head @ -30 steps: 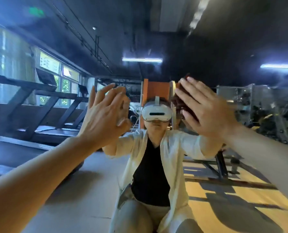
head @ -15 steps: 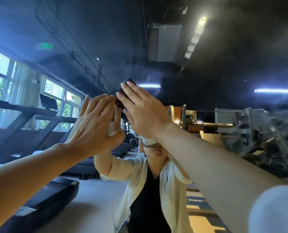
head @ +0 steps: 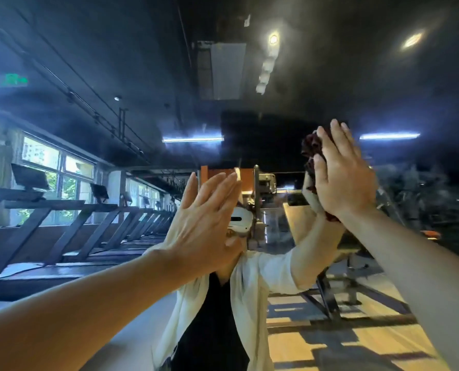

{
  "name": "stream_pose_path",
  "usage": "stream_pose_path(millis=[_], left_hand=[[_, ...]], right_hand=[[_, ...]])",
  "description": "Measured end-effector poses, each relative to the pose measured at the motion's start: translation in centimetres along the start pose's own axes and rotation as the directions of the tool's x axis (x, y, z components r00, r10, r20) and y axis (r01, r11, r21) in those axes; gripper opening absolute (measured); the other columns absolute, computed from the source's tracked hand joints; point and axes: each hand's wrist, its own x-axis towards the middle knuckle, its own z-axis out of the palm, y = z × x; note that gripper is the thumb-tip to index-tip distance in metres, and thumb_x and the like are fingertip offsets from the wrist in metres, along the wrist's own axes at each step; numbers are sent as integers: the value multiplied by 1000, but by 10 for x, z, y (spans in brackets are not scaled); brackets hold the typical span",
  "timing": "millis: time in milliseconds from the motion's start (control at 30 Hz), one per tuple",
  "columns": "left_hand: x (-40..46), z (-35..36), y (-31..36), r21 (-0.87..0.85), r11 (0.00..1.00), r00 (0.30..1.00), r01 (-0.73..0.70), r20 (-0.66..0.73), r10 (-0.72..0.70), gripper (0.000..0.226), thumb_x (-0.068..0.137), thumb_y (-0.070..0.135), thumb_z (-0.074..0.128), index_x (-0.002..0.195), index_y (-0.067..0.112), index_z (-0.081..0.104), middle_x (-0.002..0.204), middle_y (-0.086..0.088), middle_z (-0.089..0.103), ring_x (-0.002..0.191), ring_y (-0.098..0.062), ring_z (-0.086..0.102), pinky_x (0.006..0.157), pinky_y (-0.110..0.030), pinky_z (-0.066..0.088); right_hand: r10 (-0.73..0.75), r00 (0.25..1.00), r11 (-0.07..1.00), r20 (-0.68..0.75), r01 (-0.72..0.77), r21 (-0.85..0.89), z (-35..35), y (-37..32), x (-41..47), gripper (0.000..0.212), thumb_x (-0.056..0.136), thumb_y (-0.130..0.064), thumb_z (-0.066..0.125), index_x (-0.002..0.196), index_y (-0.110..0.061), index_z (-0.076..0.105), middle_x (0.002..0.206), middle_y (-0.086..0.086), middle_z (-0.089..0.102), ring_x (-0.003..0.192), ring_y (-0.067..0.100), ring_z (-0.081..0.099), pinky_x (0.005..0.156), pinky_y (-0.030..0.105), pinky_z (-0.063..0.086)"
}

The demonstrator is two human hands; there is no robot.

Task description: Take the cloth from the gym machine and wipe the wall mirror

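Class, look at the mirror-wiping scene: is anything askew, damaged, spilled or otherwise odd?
Nothing stands out. The right hand presses a dark red cloth flat against the wall mirror, and the left hand rests open on the glass. No crack or spill shows, though the picture is somewhat blurred.

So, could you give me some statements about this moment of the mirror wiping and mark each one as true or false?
1. The right hand presses a dark red cloth against the wall mirror. True.
2. The left hand holds a spray bottle. False: it holds nothing, and its fingers are straight, flat toward the mirror.
3. The cloth is higher in the picture than the left hand. True.
4. The reflected person wears a black jacket over a white shirt. False: a white jacket over a black shirt.
5. Treadmills show in the reflection on the left, by the windows. True.
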Motion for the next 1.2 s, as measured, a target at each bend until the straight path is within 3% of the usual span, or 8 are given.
stream_pose_path(millis=[133,267,433,667,767,900,1067,1200], left_hand=[[-1,0,15,-9,999,999,37,-10,-37,89,87,65,31,158,15,15,164,0,6,152,-17,0,121,-40,-12],[-12,0,10,32,999,999,29,37,-31,85,88,66,27,156,16,16,164,-3,9,152,-20,2,122,-45,-4],[-15,8,17,93,994,997,49,49,-54,87,90,64,33,157,9,22,165,-8,14,153,-22,7,123,-44,-5],[-20,21,45,47,983,984,176,3,-176,88,97,68,25,159,7,9,167,-8,2,154,-20,-4,124,-42,-6],[-22,23,50,54,980,981,192,-21,-191,85,99,65,26,159,6,11,167,-10,4,154,-21,-2,123,-38,-8],[-23,21,46,80,982,986,168,-2,-168,85,100,66,11,158,4,16,166,-12,9,154,-24,3,123,-39,-10],[-25,23,38,40,992,993,118,-30,-117,78,102,58,1,158,6,16,166,-12,11,154,-25,6,124,-39,-11],[-26,28,36,15,994,992,113,-58,-111,78,101,57,-2,158,7,14,166,-9,7,154,-24,3,124,-39,-11]], right_hand=[[153,987,987,-44,-155,-51,-6,42,-18,52,107,-32,29,153,-11,40,164,12,28,153,25,20,121,41,17],[335,935,941,-118,-339,-17,1,-3,-22,49,109,-27,30,151,-4,42,160,18,33,151,32,25,124,45,22],[-39,998,997,42,37,64,6,-60,-82,52,110,-33,23,151,-7,42,160,16,34,152,30,24,124,44,21],[-463,846,879,265,476,17,-28,-32,-186,52,102,-21,39,152,-5,39,159,18,34,150,32,28,124,42,20],[-408,885,911,226,412,30,-19,-43,-125,49,108,-25,24,150,-5,43,157,19,38,149,32,32,124,44,25],[-229,956,973,185,217,83,-1,-66,-56,53,99,-12,54,150,-6,42,158,18,37,150,32,30,123,46,25],[-299,930,952,212,278,126,-15,-48,-122,54,99,-19,40,151,-6,42,161,16,33,152,30,25,124,47,24],[-400,876,916,268,391,90,-31,-21,-188,54,97,-14,45,150,-7,40,160,15,32,153,29,23,126,43,16]])
